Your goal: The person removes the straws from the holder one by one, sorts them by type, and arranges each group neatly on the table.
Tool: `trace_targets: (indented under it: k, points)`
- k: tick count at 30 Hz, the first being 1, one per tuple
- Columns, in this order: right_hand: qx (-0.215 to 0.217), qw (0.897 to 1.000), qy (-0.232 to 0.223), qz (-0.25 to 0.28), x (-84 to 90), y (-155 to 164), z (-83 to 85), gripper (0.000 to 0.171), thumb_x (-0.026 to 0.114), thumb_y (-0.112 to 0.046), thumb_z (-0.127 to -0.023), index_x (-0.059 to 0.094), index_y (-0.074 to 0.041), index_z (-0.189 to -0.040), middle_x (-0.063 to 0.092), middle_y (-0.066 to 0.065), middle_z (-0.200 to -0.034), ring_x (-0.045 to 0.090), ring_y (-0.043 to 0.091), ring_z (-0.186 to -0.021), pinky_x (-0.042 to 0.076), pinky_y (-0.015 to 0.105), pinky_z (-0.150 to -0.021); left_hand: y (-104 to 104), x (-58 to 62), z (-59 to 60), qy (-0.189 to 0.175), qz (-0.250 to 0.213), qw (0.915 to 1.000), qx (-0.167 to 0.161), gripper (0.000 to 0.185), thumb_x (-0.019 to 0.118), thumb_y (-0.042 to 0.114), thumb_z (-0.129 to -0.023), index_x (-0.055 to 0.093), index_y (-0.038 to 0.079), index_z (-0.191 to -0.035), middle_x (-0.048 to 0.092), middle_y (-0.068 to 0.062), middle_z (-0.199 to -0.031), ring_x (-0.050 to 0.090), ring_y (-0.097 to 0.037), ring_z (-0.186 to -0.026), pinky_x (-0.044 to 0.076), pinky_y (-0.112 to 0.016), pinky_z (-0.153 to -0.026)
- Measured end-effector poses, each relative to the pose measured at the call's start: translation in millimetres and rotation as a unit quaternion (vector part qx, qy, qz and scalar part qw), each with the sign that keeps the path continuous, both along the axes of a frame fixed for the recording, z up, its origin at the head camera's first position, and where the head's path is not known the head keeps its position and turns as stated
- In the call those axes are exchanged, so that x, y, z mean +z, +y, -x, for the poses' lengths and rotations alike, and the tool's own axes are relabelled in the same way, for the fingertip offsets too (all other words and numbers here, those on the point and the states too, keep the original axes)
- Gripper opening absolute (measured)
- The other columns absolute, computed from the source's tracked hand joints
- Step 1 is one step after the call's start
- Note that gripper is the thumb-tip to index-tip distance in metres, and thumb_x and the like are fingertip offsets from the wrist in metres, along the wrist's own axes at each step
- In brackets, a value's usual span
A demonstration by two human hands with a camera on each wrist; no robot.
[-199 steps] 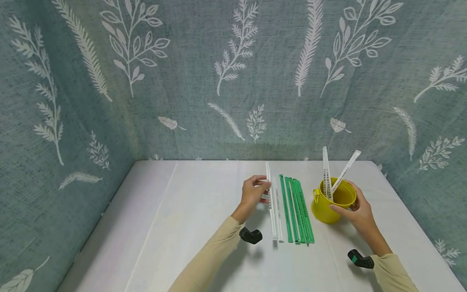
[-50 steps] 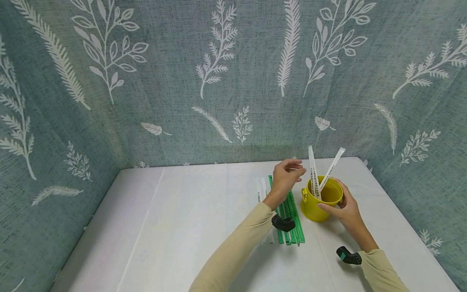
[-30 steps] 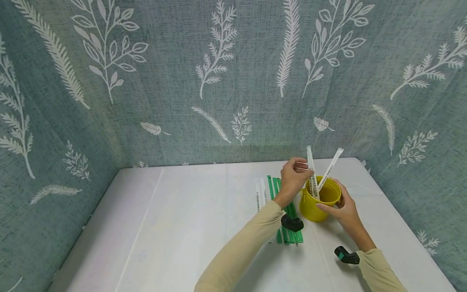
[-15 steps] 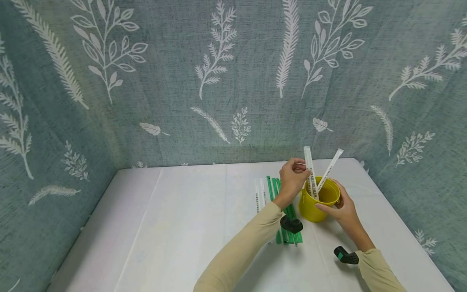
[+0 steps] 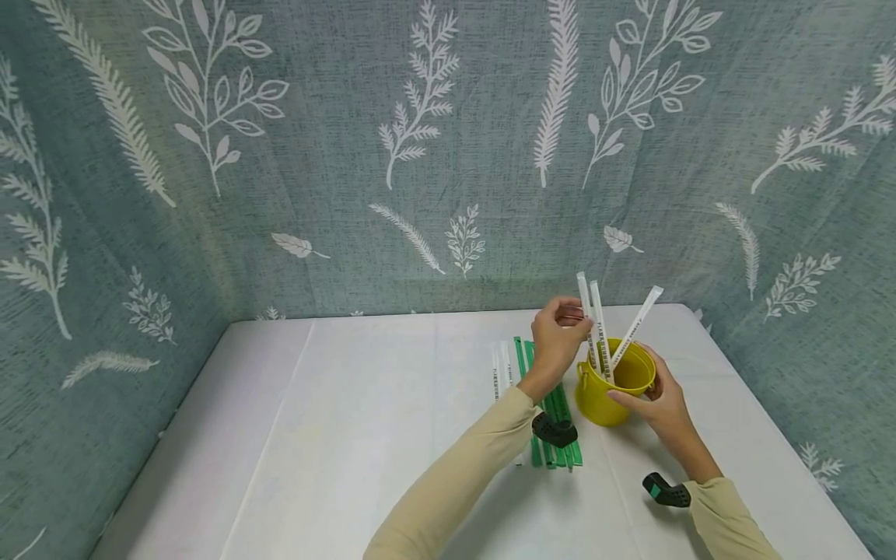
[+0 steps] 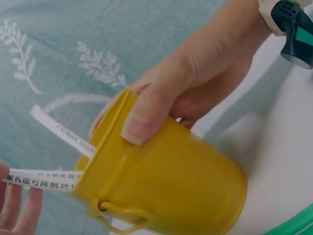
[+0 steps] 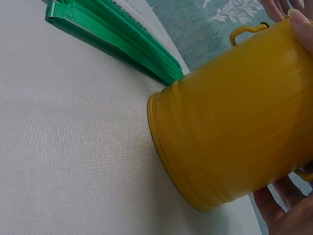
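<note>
In the head view my left hand (image 5: 558, 336) pinches a white paper-wrapped straw (image 5: 582, 289), whose lower part sits inside a small yellow bucket (image 5: 600, 406). Two more white straws lean in the bucket, one close to the pinched straw (image 5: 596, 299) and one tilted right (image 5: 639, 320). My right hand (image 5: 663, 400) holds the bucket by its right side, thumb on the outside near the rim. The left wrist view shows the left fingers (image 6: 22, 208) at the printed straw (image 6: 44, 182). The bucket's base (image 7: 161, 132) stands on the table in the right wrist view.
Several green-wrapped straws (image 5: 563, 412) lie side by side just left of the bucket, partly under my left forearm. White straws (image 5: 500, 373) lie to their left, partly hidden by the sleeve. A patterned teal curtain (image 5: 336, 155) rises behind the white table (image 5: 336, 420).
My left hand left the white straws on the table, moved right to the bucket and took hold of a straw there. That straw now stands slightly higher and further left. The right hand stays on the bucket.
</note>
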State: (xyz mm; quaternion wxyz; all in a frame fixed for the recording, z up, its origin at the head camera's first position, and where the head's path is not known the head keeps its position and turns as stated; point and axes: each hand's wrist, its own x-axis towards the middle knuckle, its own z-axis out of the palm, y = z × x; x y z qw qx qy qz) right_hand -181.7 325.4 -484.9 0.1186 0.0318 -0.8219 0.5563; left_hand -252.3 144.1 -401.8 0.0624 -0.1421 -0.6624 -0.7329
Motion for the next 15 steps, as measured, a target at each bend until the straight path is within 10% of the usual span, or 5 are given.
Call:
trace_targets:
  k: [15]
  points:
    - [0.004, 1.0, -0.004, -0.001, 3.3, -2.3, -1.5, 0.087, 0.074, -0.016, -0.084, 0.02, -0.02, -0.151, 0.037, 0.013, -0.141, 0.042, 0.006, -0.116, 0.038, 0.007, -0.092, -9.5, 12.5, -3.7, 0.016, -0.038, 0.9991, -0.008, 0.025, 0.068, 0.0, -0.085, 0.062, 0.005, -0.109, 0.062, -0.012, -0.098, 0.062, -0.02, -0.083, 0.057, -0.023, -0.063]
